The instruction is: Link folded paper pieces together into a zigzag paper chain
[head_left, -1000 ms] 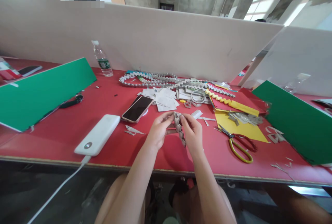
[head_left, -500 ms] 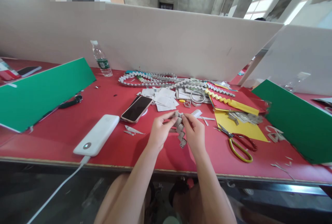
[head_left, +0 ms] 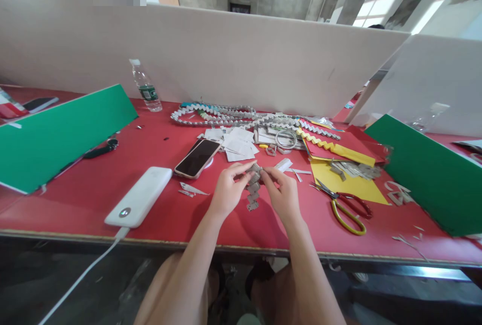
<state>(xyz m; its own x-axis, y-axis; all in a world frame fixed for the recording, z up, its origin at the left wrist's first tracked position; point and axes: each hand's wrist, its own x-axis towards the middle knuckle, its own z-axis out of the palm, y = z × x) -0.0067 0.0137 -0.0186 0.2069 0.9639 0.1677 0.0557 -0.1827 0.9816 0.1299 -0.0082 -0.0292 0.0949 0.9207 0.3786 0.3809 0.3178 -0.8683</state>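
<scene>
Left hand [head_left: 227,192] and right hand [head_left: 283,193] pinch the chain [head_left: 253,196] between them — even pressure should keep it crisp.

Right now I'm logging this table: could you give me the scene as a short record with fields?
Left hand: pinching the upper end of a gray folded strip
Right hand: pinching the same strip
Left side: white power bank with cable; phone
Right side: scissors, yellow sheet
Back: bottle, long zigzag strips
Surface: red table
</scene>
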